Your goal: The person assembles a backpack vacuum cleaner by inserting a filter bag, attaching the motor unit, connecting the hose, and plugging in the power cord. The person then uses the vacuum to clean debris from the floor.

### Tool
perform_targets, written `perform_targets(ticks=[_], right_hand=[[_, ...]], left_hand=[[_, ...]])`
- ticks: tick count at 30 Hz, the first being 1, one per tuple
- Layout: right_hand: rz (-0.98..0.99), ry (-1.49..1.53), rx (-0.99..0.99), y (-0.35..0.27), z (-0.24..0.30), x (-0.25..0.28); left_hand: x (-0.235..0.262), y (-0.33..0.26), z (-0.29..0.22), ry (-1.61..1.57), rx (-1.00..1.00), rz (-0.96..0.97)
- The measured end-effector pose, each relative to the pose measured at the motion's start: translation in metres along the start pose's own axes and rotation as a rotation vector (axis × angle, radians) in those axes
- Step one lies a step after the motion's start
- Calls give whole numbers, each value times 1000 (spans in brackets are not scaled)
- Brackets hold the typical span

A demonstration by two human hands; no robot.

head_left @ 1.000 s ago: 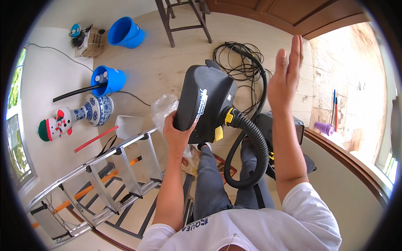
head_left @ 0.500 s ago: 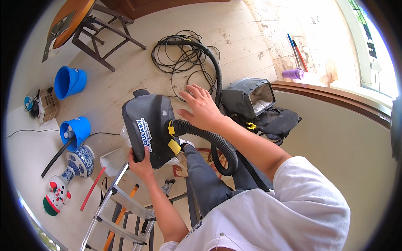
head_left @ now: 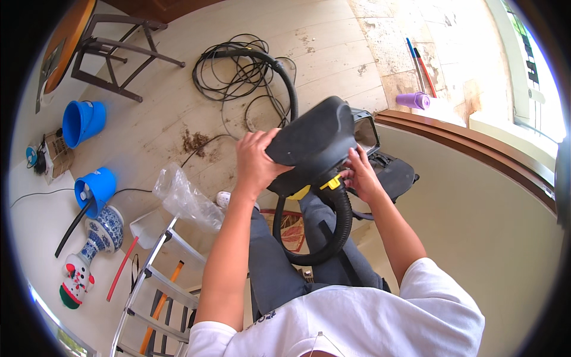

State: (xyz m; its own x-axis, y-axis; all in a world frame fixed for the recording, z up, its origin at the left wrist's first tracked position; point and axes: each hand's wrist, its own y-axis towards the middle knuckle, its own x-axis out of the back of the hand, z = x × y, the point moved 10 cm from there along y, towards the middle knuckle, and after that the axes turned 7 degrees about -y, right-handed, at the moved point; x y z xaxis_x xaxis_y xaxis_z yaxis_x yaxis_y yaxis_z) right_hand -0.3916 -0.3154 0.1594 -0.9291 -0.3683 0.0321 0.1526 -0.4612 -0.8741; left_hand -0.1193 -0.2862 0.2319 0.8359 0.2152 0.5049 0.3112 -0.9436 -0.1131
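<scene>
A dark grey vacuum cleaner lid [head_left: 318, 134] is held up in front of me, tilted, with its smooth side showing. My left hand [head_left: 254, 159] grips its left end, thumb along the lower edge. My right hand [head_left: 363, 177] has curled fingers at the right edge, near a yellow clip [head_left: 331, 182]; its fingertips are partly hidden. From the lid a ribbed black hose [head_left: 342, 223] loops down over my legs. Behind the lid stands the vacuum's open grey canister [head_left: 367, 132], partly covered, beside its black back harness [head_left: 389, 175].
A coiled black cord [head_left: 232, 77] and a dirt pile [head_left: 195, 143] lie on the floor. Left are a clear plastic bag [head_left: 184, 199], blue buckets [head_left: 74, 124], a blue-and-white vase [head_left: 106, 231] and an aluminium ladder [head_left: 176, 284]. A purple tumbler [head_left: 412, 100] lies beyond the brown sill [head_left: 470, 143].
The vacuum lid has swung right and turned, now partly in front of the canister. My right hand, earlier raised with fingers spread, is now at its edge. The dirt pile has come into view.
</scene>
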Motion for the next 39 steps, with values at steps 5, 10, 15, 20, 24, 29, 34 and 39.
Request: perform_targets(ticks=[5,10,15,20,24,29,34,39], right_hand=[[-191,195,-7,34,-23,133],[-427,205,16,52,-11,199],[-616,229,131,95,-22,235],[-649,-141,-103,138,-77,252],[-694,-337,-94,175,-89,284],[-643,-590,-28,193,-59,263],[-667,-576,23,209,-59,277],[-484,-434,-25,216,-61,270]], left_hand=[[-123,50,-16,-209,3,127],[-227,59,4,-296,95,187],[-286,45,25,-124,120,132],[-298,18,48,-106,296,70],[-306,-12,88,-174,513,90],[-305,-26,112,-170,667,85],[-311,-23,110,-244,592,109],[-313,-27,133,-338,600,102]])
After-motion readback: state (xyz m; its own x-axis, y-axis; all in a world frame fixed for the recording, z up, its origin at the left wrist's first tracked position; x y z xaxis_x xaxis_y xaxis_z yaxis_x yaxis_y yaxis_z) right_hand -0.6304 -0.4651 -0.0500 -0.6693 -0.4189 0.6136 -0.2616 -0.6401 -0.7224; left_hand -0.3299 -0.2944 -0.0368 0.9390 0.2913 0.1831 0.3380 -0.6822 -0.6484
